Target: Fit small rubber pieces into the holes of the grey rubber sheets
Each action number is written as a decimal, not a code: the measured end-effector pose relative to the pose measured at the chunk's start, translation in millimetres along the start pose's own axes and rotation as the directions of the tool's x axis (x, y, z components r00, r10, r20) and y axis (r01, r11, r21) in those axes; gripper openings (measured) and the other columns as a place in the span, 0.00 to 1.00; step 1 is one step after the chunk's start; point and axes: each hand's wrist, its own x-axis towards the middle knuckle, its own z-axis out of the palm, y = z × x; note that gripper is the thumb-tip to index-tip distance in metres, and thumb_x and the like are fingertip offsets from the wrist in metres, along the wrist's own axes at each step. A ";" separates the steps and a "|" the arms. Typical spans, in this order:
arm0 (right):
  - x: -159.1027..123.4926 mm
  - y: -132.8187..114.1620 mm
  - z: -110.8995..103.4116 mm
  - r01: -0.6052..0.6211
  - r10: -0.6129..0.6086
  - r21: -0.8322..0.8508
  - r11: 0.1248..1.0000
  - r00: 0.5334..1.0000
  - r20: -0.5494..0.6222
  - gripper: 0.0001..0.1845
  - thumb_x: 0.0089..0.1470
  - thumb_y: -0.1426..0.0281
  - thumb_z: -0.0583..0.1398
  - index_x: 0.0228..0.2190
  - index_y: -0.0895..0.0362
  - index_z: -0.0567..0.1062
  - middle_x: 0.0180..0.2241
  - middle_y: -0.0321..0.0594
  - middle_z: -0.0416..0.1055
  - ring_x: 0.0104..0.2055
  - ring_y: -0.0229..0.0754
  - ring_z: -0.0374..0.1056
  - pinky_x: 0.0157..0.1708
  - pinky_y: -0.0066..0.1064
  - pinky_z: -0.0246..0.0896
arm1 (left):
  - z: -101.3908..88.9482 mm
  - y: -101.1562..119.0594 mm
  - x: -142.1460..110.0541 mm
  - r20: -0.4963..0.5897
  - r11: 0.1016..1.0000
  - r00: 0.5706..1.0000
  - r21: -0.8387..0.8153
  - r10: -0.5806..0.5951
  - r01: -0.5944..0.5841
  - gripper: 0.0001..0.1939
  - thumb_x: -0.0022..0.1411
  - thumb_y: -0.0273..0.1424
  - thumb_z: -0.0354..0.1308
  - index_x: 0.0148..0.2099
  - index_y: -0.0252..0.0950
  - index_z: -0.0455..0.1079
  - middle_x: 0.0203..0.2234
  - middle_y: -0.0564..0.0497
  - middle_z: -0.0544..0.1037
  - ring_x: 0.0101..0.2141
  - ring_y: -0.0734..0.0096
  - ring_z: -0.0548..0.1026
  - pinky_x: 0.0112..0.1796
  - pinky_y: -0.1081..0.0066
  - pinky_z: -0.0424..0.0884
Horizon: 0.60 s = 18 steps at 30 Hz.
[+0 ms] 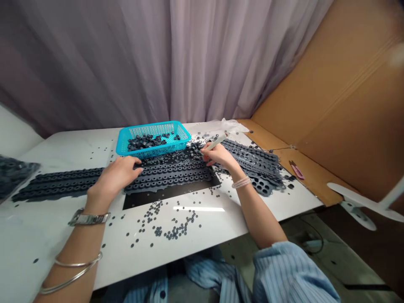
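My left hand [115, 176] lies flat, fingers stretched, on a dark rubber sheet of ring-shaped parts [170, 173] in the middle of the white table [63, 145]. My right hand [217, 155] is closed round a white pen-like tool [217, 142], its tip down at the sheet's far right end. A turquoise plastic basket [124, 145] holding several loose black rings stands just behind the sheet. Small punched-out black bits [173, 229] lie scattered on the table in front of it.
More rubber sheets lie at the left [57, 183] and in a pile at the right [255, 162]. Pink snips [296, 169] rest on brown cardboard [347, 109] at the right. A grey curtain [142, 59] hangs behind. A white fan-like object [360, 202] sits low right.
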 end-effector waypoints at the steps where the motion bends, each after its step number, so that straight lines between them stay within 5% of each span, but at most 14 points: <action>1: 1.1 1.6 -1.3 -0.016 0.016 -0.007 1.000 1.000 0.000 0.07 0.51 0.71 0.62 0.24 0.56 0.69 0.19 0.37 0.69 0.24 0.38 0.67 0.20 0.30 0.69 | 5.8 -2.5 -0.7 0.014 0.998 0.998 0.034 -0.057 0.057 0.22 0.59 0.41 0.52 0.52 0.36 0.73 0.44 0.39 0.79 0.44 0.45 0.76 0.42 0.56 0.70; 6: 5.6 5.7 -4.6 -0.023 0.022 -0.006 1.000 0.999 -0.045 0.06 0.52 0.70 0.61 0.25 0.56 0.69 0.19 0.37 0.70 0.23 0.38 0.69 0.21 0.30 0.70 | 31.2 -3.6 -2.7 0.041 0.995 0.995 0.005 -0.096 0.096 0.23 0.56 0.41 0.58 0.50 0.33 0.71 0.45 0.35 0.78 0.46 0.43 0.75 0.44 0.57 0.69; 9: 8.7 6.0 -7.1 0.043 -0.039 0.020 0.999 0.986 -0.163 0.06 0.52 0.68 0.60 0.26 0.55 0.70 0.19 0.36 0.70 0.24 0.38 0.69 0.22 0.29 0.69 | 24.6 5.3 -1.3 0.019 0.997 0.999 -0.064 -0.037 0.038 0.20 0.55 0.34 0.59 0.49 0.31 0.71 0.42 0.36 0.78 0.45 0.47 0.76 0.44 0.61 0.69; 13: 14.7 6.2 -14.4 0.189 -0.143 0.078 0.979 0.906 -0.398 0.09 0.52 0.62 0.59 0.26 0.55 0.69 0.20 0.34 0.70 0.24 0.37 0.68 0.24 0.28 0.67 | -28.3 45.4 9.9 -0.163 0.968 0.980 -0.205 0.115 -0.148 0.17 0.59 0.29 0.53 0.51 0.36 0.70 0.45 0.45 0.78 0.46 0.59 0.75 0.47 0.66 0.68; 16: 15.2 2.6 -21.7 0.350 -0.220 0.144 0.926 0.808 -0.546 0.13 0.53 0.56 0.59 0.29 0.54 0.69 0.25 0.35 0.74 0.31 0.38 0.72 0.30 0.28 0.68 | -87.9 90.2 20.5 -0.334 0.793 0.874 -0.388 0.354 -0.470 0.18 0.58 0.30 0.54 0.51 0.37 0.72 0.43 0.50 0.79 0.41 0.66 0.76 0.43 0.69 0.69; 18: 11.7 -2.9 -25.0 0.432 -0.253 0.245 0.868 0.809 -0.531 0.15 0.53 0.54 0.59 0.32 0.52 0.69 0.31 0.34 0.76 0.37 0.39 0.74 0.36 0.30 0.69 | -124.0 114.2 25.4 -0.391 0.766 0.837 -0.372 0.384 -0.525 0.20 0.53 0.28 0.57 0.50 0.35 0.74 0.38 0.50 0.79 0.39 0.66 0.75 0.41 0.70 0.69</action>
